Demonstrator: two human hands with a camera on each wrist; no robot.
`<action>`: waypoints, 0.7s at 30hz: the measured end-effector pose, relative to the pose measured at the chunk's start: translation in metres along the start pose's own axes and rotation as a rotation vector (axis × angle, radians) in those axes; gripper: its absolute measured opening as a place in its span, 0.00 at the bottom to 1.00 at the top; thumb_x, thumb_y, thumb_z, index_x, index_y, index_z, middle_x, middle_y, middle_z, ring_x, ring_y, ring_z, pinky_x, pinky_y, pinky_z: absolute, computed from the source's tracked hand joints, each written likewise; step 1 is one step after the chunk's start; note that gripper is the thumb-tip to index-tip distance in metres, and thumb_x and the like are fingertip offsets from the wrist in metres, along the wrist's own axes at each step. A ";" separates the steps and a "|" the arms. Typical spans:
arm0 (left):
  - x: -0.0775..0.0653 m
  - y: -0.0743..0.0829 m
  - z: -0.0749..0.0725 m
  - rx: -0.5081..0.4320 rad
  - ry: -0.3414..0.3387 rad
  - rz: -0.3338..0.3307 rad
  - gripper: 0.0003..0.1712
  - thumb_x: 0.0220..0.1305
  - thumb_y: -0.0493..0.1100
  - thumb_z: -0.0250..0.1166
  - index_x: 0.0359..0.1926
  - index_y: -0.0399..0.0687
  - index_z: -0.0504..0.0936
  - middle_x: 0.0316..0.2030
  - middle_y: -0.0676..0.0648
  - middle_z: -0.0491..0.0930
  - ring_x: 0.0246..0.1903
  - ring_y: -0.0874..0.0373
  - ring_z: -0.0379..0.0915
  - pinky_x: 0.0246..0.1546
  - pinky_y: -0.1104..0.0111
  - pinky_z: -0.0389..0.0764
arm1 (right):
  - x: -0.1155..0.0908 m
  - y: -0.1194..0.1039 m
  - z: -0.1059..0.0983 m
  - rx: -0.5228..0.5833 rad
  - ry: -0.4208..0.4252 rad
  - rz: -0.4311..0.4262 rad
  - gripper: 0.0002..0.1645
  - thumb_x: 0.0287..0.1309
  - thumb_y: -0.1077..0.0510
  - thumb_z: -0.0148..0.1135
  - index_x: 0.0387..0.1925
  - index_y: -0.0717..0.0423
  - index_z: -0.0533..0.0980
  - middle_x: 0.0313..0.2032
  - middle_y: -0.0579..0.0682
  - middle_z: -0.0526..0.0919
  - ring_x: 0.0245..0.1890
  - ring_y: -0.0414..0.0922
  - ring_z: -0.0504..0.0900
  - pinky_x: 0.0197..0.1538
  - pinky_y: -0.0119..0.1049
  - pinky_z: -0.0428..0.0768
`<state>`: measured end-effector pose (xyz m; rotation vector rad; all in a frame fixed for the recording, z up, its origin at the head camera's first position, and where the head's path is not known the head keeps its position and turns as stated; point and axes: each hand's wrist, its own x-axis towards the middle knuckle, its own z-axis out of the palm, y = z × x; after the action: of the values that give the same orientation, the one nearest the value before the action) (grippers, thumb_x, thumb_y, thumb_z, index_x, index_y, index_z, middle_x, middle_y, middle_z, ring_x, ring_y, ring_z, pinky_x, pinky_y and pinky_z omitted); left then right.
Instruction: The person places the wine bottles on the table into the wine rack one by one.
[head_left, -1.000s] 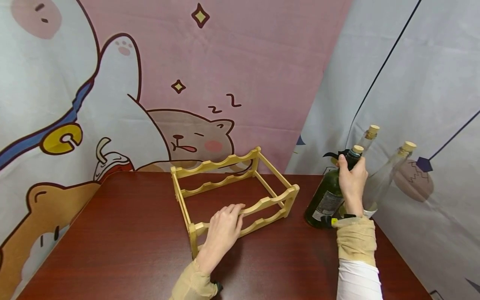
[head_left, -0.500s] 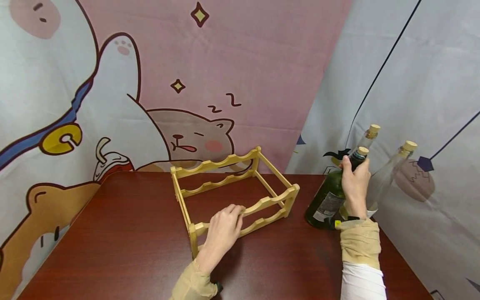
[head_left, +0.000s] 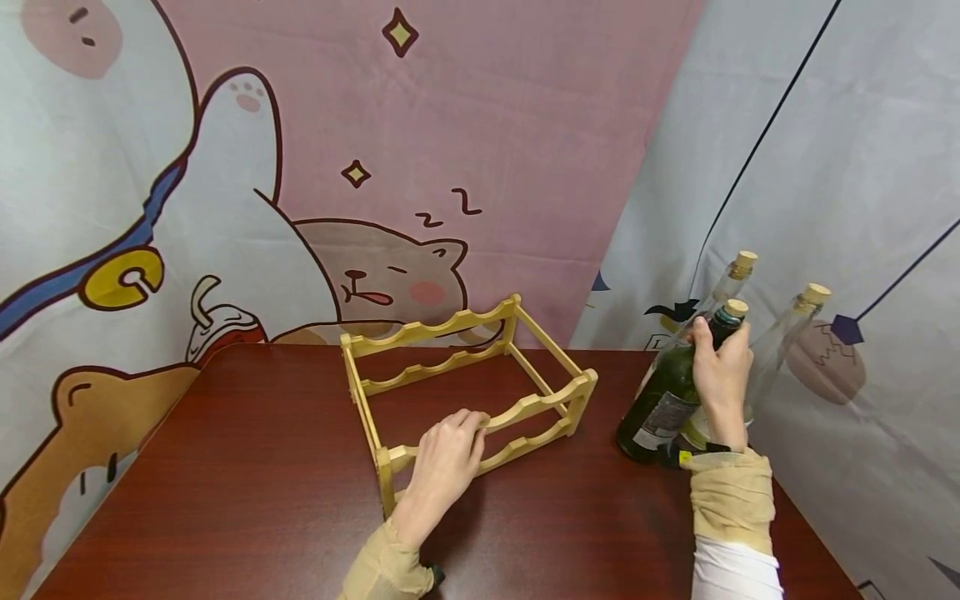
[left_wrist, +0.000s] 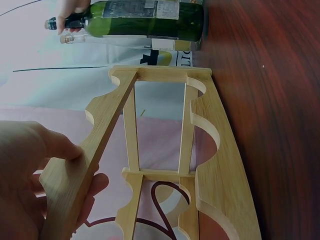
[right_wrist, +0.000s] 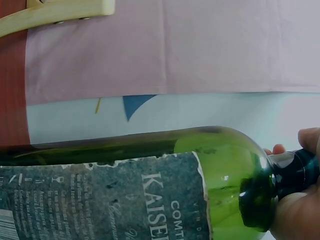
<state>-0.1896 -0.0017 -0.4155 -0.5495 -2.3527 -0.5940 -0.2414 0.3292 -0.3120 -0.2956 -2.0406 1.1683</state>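
Observation:
My left hand (head_left: 447,454) grips the front upper rail of a wooden wine rack (head_left: 534,407); in the left wrist view the thumb lies on one side of the scalloped rail (left_wrist: 102,117) and fingers curl round the other. At the right, my right hand (head_left: 722,371) holds a corked green wine bottle (head_left: 666,404) by its neck. The bottle leans to the right, its base at the tabletop. Its worn dark label (right_wrist: 125,200) faces the right wrist camera, where the thumb and fingertips wrap the dark neck (right_wrist: 295,172).
Two clear corked bottles stand behind the green one: one clear bottle (head_left: 731,282) at the back, another clear bottle (head_left: 783,333) to the right, near the cloth. A printed cloth backdrop (head_left: 555,167) rises behind the dark red table (head_left: 247,467).
My right hand and the green bottle have shifted slightly right and toward me, with the neck tipping further right. The left hand and the rack stay in place.

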 end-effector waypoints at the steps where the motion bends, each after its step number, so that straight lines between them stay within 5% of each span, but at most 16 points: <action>1: 0.000 0.000 0.000 -0.001 0.003 0.002 0.06 0.53 0.38 0.67 0.34 0.50 0.84 0.27 0.53 0.83 0.25 0.61 0.78 0.22 0.69 0.78 | -0.001 -0.002 -0.001 0.005 0.004 -0.015 0.08 0.62 0.47 0.51 0.38 0.40 0.63 0.20 0.25 0.71 0.24 0.27 0.71 0.33 0.23 0.65; 13: -0.001 0.001 0.000 -0.005 -0.004 0.001 0.06 0.53 0.38 0.66 0.34 0.50 0.84 0.28 0.53 0.83 0.26 0.61 0.78 0.23 0.69 0.78 | -0.008 -0.030 -0.016 0.208 -0.089 -0.086 0.05 0.64 0.55 0.49 0.41 0.43 0.65 0.24 0.33 0.74 0.27 0.31 0.74 0.34 0.19 0.70; 21: -0.001 0.001 -0.001 -0.009 0.012 0.001 0.06 0.52 0.37 0.67 0.33 0.49 0.84 0.29 0.53 0.83 0.28 0.60 0.77 0.24 0.68 0.79 | -0.019 -0.050 -0.021 0.624 -0.175 -0.076 0.02 0.63 0.64 0.51 0.37 0.54 0.69 0.24 0.46 0.77 0.27 0.39 0.76 0.32 0.21 0.75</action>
<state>-0.1885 -0.0016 -0.4152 -0.5491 -2.3399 -0.6059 -0.2056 0.3047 -0.2747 0.1947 -1.6971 1.7517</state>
